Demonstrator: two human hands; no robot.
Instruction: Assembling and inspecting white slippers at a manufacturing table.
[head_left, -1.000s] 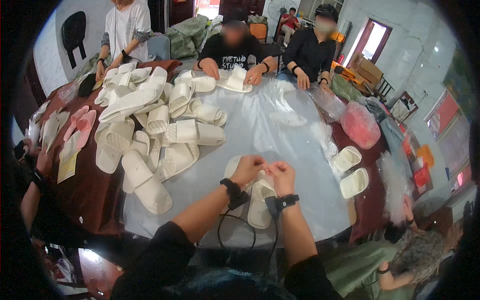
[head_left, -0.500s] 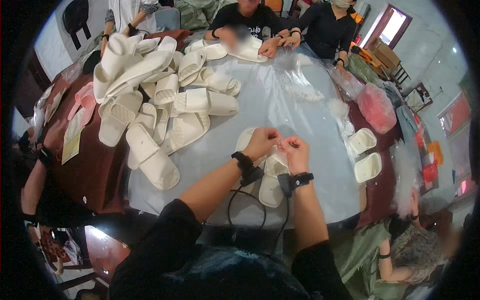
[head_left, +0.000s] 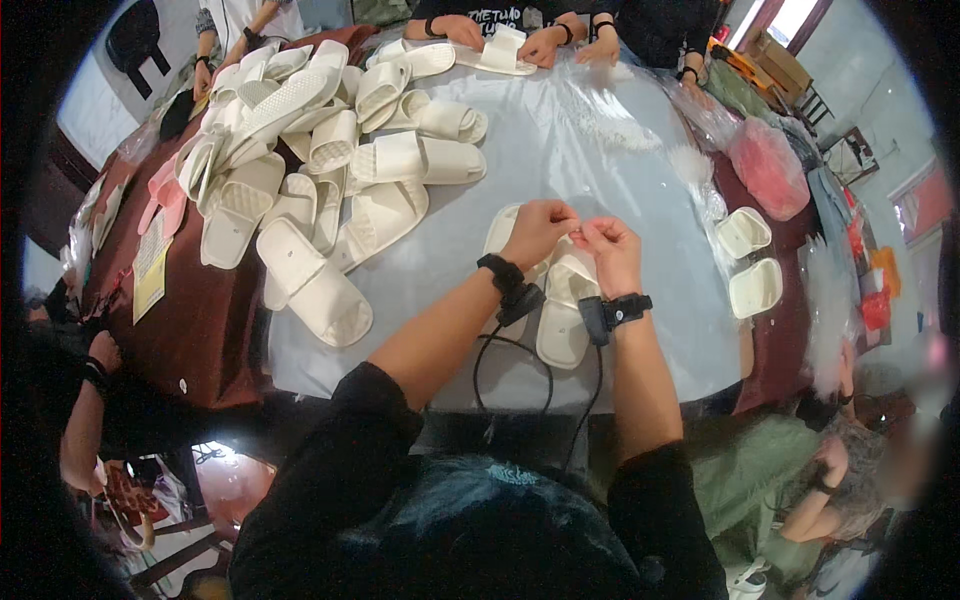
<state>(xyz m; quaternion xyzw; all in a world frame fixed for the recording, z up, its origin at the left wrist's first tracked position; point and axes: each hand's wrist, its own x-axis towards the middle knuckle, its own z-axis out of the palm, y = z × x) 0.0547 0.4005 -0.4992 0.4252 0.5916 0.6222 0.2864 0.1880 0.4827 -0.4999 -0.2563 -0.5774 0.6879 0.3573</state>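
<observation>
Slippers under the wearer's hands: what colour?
Off-white, slightly cream slippers; the head view shows it.

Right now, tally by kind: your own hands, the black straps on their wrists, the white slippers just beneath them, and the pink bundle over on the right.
Hands (left hand, right hand): 2
Black straps: 2
White slippers: 2, one partly hidden
Pink bundle: 1
Total: 7
</observation>
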